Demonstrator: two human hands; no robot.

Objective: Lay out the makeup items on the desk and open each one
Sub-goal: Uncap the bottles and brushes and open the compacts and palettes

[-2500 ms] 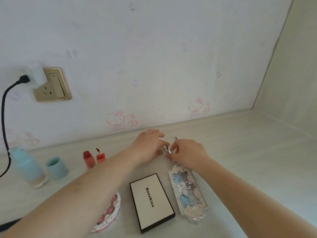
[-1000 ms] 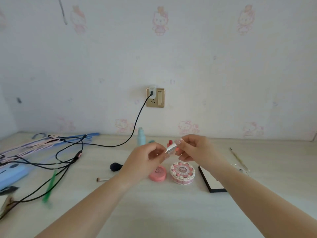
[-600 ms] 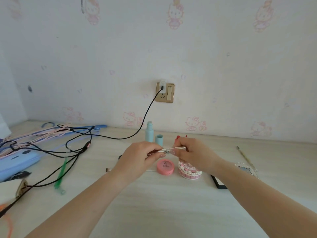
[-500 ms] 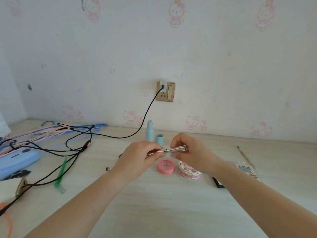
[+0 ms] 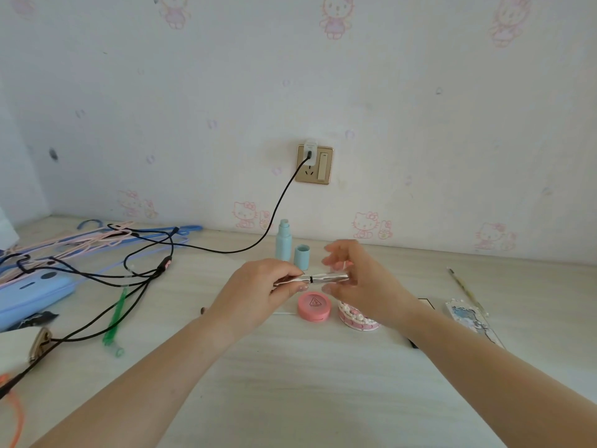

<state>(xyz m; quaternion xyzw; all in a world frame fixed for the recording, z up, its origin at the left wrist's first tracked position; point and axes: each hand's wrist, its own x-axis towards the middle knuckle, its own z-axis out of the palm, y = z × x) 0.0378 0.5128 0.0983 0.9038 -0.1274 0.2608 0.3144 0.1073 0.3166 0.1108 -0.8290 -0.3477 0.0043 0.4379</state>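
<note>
I hold a slim silver makeup tube [image 5: 318, 278] level above the desk. My left hand [image 5: 258, 291] pinches its left end. My right hand [image 5: 358, 279] grips its right end between thumb and fingers, the upper fingers spread. A dark ring shows at the tube's middle, where cap meets body. Below lie a round pink compact [image 5: 314, 306] and a pink-and-white cake-shaped case [image 5: 357, 320], partly hidden by my right wrist. A blue bottle [image 5: 283, 240] stands behind with its cap [image 5: 301, 257] beside it. An ornate blue-silver palette [image 5: 468, 318] lies at the right.
Black cables [image 5: 129, 266] run from the wall socket [image 5: 314, 164] across the left of the desk, over hangers [image 5: 97, 236] and a blue case [image 5: 29, 294]. A green stick [image 5: 113, 321] lies near them. A thin brush [image 5: 463, 287] rests at the right, and a black box corner [image 5: 426, 303] shows behind my right arm.
The view swung from the right side of the desk to its middle. Both hands lifted the silver tube and turned it level; my right fingers have now spread a little.
</note>
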